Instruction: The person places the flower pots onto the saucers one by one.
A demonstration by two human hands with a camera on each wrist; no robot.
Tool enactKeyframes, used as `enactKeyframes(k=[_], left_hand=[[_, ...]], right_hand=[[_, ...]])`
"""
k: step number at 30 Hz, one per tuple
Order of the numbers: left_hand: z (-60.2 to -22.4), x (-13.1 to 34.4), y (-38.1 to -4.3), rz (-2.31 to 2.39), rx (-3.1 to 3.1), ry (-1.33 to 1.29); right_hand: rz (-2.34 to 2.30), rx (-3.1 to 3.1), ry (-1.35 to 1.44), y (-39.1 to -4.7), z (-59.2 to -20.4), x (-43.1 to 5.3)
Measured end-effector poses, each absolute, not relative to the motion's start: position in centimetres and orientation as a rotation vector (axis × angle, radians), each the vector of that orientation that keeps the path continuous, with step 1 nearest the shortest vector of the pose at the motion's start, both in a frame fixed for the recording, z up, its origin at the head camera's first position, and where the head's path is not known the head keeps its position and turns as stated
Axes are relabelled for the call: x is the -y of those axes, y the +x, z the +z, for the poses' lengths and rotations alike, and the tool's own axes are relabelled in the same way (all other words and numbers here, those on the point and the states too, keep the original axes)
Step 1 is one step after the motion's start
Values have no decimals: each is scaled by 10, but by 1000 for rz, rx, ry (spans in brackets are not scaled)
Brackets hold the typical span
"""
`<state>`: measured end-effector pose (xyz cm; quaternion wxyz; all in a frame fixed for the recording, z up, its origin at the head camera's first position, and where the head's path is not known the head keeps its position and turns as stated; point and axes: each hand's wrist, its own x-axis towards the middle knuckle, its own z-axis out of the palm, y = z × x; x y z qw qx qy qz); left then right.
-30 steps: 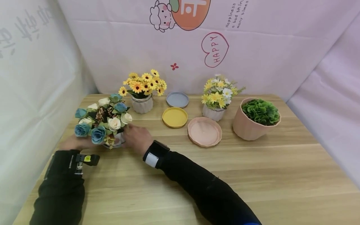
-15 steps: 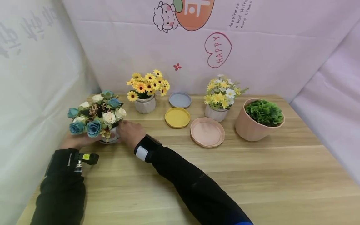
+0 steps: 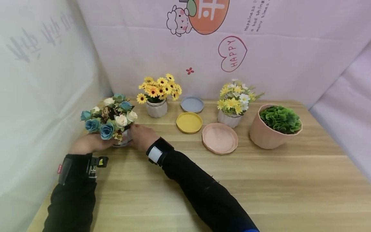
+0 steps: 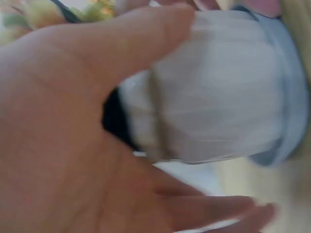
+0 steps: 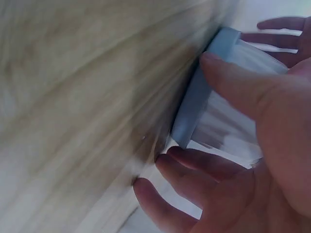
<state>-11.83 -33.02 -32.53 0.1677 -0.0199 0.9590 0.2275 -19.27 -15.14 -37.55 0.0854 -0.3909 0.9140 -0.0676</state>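
Observation:
A pot of blue and cream artificial roses (image 3: 111,117) stands at the left of the table, its white pot (image 4: 214,87) set in a blue-grey saucer (image 4: 291,92). My left hand (image 3: 94,142) holds the white pot from the left, thumb along its side; its other fingers reach past the far side, fairly straight. From the right, my right hand (image 3: 142,138) grips the saucer's edge, its thumb on the rim and its fingers low by the tabletop. The roses cover part of the pot and the left fingers in the head view.
Behind stands a pot of yellow sunflowers (image 3: 156,109). Blue (image 3: 192,104), yellow (image 3: 189,122) and pink (image 3: 220,139) saucers lie mid-table. Further right are a daisy pot (image 3: 230,119) and a pink planter (image 3: 266,133) with green leaves. A white cloth wall (image 3: 43,96) borders the left.
Both hands have shifted the rose pot with its saucer left and slightly back, then kept hold of it around the same place. The head view has swung a little left.

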Motion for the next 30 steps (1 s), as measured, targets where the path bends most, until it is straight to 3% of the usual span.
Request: enactKeyframes(k=[4, 11, 19, 25, 30], left_hand=[[-322, 314, -114, 669, -2824, 53], [-295, 284, -97, 435, -2616, -188], [-288, 252, -93, 580, -2643, 185], [-295, 235, -97, 717, -2531, 258], [-307, 224, -102, 773, -2529, 242]], right_hand=[[-312, -2647, -1161, -192, -373, 144], [-325, -2629, -1164, -182, -362, 124], [-348, -2665, -951, -176, -338, 73], [-485, -2781, -629, -193, -331, 28], [-519, -2880, -564, -220, -339, 1]])
